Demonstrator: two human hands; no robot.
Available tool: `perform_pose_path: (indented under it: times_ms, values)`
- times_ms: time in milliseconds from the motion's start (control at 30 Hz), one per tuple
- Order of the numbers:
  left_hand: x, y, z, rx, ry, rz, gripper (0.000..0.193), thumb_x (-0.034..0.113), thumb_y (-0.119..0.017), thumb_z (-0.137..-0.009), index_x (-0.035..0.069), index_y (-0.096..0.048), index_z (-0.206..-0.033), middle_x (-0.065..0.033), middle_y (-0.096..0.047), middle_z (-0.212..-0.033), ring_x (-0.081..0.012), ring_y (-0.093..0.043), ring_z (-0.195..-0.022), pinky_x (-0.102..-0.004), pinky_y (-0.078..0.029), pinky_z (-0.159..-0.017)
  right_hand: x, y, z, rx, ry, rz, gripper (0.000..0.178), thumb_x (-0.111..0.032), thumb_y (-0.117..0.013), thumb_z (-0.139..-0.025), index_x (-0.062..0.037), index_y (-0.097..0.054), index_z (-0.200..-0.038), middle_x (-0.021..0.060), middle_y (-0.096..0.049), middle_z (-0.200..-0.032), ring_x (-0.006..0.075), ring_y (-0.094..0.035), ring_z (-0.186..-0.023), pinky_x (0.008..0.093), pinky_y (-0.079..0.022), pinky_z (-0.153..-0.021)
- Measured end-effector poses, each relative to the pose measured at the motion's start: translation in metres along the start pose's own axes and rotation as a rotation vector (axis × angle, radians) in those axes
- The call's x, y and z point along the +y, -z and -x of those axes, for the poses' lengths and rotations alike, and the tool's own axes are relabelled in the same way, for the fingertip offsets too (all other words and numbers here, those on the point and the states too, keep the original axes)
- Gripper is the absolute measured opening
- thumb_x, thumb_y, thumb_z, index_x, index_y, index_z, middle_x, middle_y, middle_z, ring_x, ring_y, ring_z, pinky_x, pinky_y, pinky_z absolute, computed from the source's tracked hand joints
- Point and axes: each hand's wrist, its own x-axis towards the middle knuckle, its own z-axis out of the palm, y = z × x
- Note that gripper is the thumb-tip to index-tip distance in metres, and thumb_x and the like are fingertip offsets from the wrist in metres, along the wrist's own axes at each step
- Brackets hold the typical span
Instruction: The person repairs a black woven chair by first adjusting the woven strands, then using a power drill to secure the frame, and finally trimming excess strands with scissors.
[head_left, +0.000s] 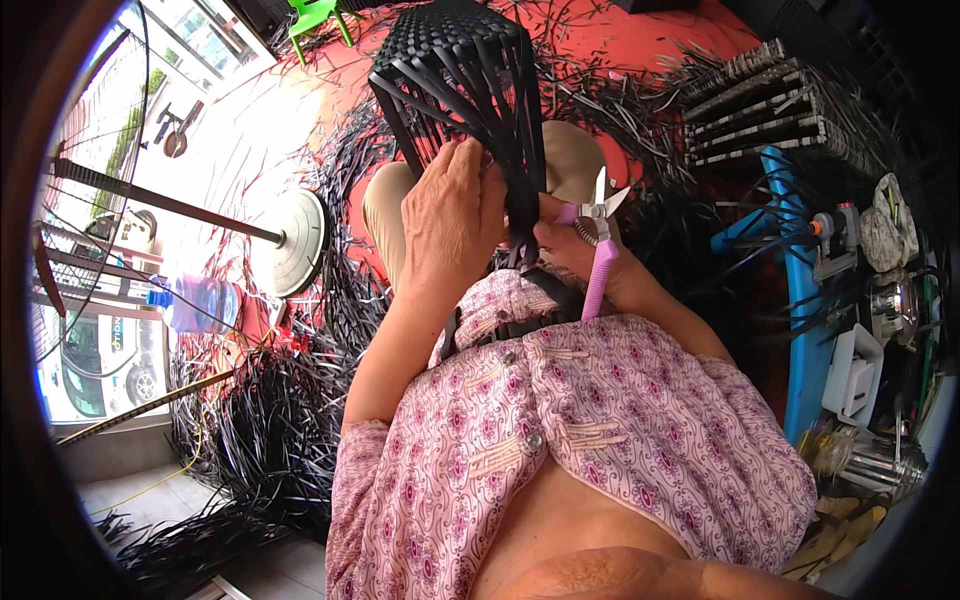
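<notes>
A black woven basket (452,58) stands in front of me between my knees, its loose black strips running down toward my lap. My left hand (452,215) is closed on some of these strips at the basket's near side; its fingertips are partly hidden. Close beside it, my right hand (578,248) is closed around pruning shears (600,270) with pink-purple handles. The blades point up and away from me, apart from each other. A bundle of black strips (521,205) hangs between my two hands, next to the right thumb.
Heaps of loose black strips (270,430) cover much of the red floor. At left are a round grey base with a pole (300,240) and a clear water bottle (205,303). A blue stand (803,320), glass jars (880,460) and stacked woven frames (755,110) are at right.
</notes>
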Motion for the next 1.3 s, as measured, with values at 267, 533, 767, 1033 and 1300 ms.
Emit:
perform_pose_path:
  times_ms: [267,533,767,1033,1300]
  values:
    - [0.007,0.052,-0.044,-0.133,-0.175,-0.243,0.025,0.029,-0.079,-0.078,0.01,-0.065,-0.086,-0.0064,-0.063,-0.082,-0.0281,-0.064,-0.073,-0.0415,-0.048,-0.066,-0.098,0.006,0.018,0.134,-0.117,0.229,0.023,-0.008,-0.069,-0.087,0.0035,-0.064,-0.106,0.0037,-0.061,-0.073,0.0102,-0.056,-0.058,0.0243,-0.048,-0.054]
    - [0.024,0.001,-0.112,-0.183,-0.799,0.026,0.082,0.005,-0.079,-0.062,0.012,-0.054,-0.139,-0.0102,-0.065,-0.12,-0.0299,-0.058,-0.118,-0.0442,-0.041,-0.105,-0.169,0.001,0.008,-0.011,-0.174,0.519,0.02,-0.012,-0.069,-0.088,0.0024,-0.063,-0.1,0.0055,-0.065,-0.08,0.0121,-0.065,-0.065,0.0247,-0.052,-0.062]
    - [0.01,0.005,-0.246,-0.544,-0.377,0.515,0.028,0.016,-0.062,-0.09,-0.001,-0.065,-0.112,-0.0078,-0.068,-0.09,-0.0206,-0.067,-0.08,-0.0332,-0.053,-0.074,-0.239,0.056,-0.001,0.298,0.16,0.82,0.063,-0.032,-0.062,-0.09,0.0037,-0.049,-0.141,0.0171,-0.066,-0.121,0.0234,-0.068,-0.101,0.0323,-0.053,-0.088]
    - [-0.167,-0.009,-0.433,-0.207,0.266,0.712,0.014,0.016,-0.067,-0.092,0.003,-0.072,-0.092,-0.0034,-0.062,-0.068,-0.014,-0.058,-0.057,-0.0305,-0.048,-0.054,-0.246,0.151,0.014,0.681,0.158,0.61,0.048,-0.031,-0.058,-0.1,0.0016,-0.053,-0.135,0.0109,-0.07,-0.103,0.0111,-0.068,-0.077,0.0208,-0.048,-0.061]
    - [-0.328,-0.13,-0.42,-0.506,0.353,0.029,0.047,0.041,-0.079,-0.077,-0.001,-0.072,-0.097,-0.0036,-0.067,-0.079,-0.0143,-0.061,-0.068,-0.0328,-0.05,-0.066,-0.058,0.239,0.06,1.006,-0.388,0.371,0.034,-0.031,-0.064,-0.096,-0.0046,-0.066,-0.117,0.0018,-0.064,-0.071,0.0062,-0.055,-0.047,0.0194,-0.033,-0.039]
